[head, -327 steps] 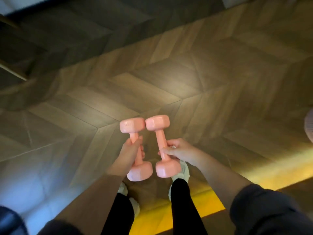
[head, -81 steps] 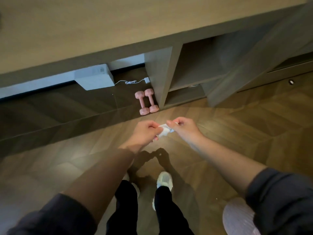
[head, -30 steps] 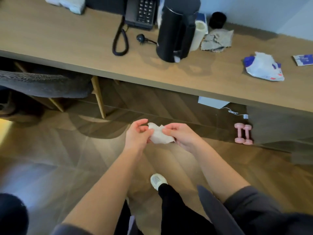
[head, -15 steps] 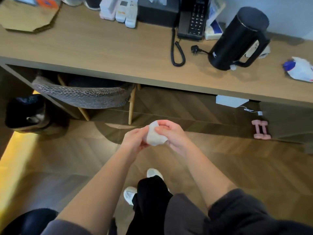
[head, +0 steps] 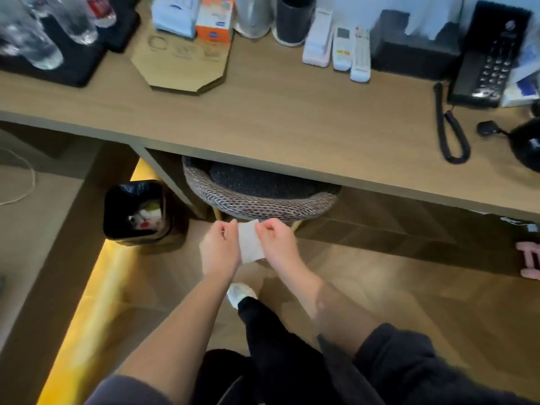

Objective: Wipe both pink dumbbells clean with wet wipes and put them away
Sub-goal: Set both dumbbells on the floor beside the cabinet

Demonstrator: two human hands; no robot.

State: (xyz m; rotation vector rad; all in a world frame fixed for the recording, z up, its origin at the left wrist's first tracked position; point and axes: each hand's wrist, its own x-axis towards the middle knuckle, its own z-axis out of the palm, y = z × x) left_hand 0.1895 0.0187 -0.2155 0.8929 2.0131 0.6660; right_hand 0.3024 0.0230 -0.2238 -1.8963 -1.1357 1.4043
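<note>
**Wipe in both hands, bin to the left**

The left hand [head: 217,248] and right hand [head: 276,244] each pinch an edge of the wet wipe [head: 250,244]. The bin [head: 112,217] stands nearer the left hand. The pink dumbbells [head: 530,263] lie far right under the desk [head: 292,112].

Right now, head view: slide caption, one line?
Left hand, right hand pinch a white wipe near the bin; pink dumbbells on floor, far right.

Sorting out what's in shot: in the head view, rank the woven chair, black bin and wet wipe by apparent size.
1. woven chair, though the desk hides part of it
2. black bin
3. wet wipe, smallest despite being nearest the camera
</note>
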